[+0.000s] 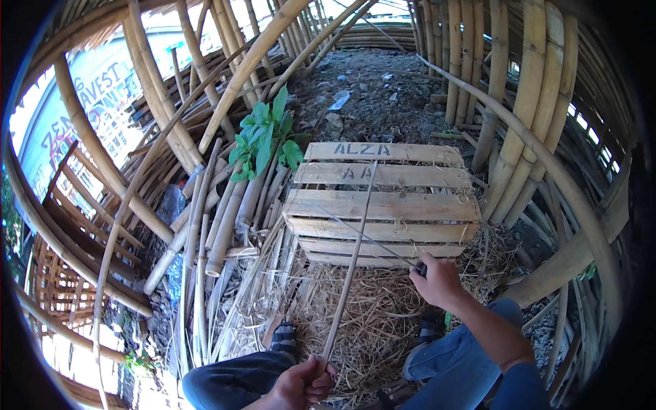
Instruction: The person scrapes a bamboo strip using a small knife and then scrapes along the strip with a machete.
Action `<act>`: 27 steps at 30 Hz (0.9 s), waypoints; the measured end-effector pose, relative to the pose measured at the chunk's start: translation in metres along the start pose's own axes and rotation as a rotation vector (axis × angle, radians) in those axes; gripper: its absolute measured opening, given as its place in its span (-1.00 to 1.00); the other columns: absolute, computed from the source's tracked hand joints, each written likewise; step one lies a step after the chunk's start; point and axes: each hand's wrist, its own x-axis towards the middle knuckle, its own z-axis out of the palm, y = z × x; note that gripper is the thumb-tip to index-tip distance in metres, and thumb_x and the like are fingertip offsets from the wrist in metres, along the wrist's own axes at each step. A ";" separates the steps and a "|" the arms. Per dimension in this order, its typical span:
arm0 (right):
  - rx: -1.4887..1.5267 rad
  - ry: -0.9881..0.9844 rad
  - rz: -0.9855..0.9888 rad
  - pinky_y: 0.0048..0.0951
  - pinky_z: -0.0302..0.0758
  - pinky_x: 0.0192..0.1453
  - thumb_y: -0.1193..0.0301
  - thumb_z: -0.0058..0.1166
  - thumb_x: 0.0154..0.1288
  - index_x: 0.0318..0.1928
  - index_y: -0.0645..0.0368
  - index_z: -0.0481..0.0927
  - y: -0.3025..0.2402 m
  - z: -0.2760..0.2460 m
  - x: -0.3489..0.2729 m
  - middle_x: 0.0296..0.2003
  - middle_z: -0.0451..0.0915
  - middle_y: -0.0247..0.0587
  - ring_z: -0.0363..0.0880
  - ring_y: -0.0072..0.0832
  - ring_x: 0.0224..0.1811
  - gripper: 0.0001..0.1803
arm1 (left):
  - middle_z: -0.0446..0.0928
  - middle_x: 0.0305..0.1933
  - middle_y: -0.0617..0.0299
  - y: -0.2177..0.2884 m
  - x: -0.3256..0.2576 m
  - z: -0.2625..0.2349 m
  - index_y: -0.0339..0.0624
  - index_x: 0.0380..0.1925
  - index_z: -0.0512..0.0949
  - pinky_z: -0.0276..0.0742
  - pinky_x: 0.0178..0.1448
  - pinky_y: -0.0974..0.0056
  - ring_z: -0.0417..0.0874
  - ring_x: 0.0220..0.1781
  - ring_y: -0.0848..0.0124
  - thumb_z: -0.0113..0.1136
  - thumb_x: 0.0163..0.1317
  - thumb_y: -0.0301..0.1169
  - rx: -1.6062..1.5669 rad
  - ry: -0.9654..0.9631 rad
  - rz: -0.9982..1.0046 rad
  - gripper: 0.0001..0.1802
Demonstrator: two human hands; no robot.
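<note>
My left hand (301, 384), low in the view, is closed round the near end of a long thin bamboo strip (347, 290). The strip slants up and away, its far part over a slatted wooden crate (383, 205). In my right hand (441, 280), near the crate's front right corner, is a knife (391, 252) with a dark handle. Its thin blade points left and crosses the strip about midway. Whether the blade touches the strip, I cannot tell. Pale curled shavings (365, 321) cover the ground between my feet and cling to the crate's slats.
Bamboo poles (222, 232) lie on the left beside a leafy green plant (263, 137). Upright bamboo posts (529, 116) stand at the right, with a long curved pole (519, 126) in front. Stony ground (369, 89) stretches behind the crate. My legs are bent at the lower edge.
</note>
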 end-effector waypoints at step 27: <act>1.059 -0.064 0.342 -0.62 0.34 -0.60 0.30 -0.02 0.30 -0.34 0.32 0.49 -0.103 0.057 -0.127 -0.63 0.45 -0.28 0.40 -0.63 -0.66 -0.72 | 0.20 -0.59 0.43 -0.032 -0.014 -0.035 -0.16 -0.22 0.41 0.01 -0.59 0.50 0.09 -0.64 0.62 -0.29 0.42 -0.17 0.180 -0.240 0.112 -0.66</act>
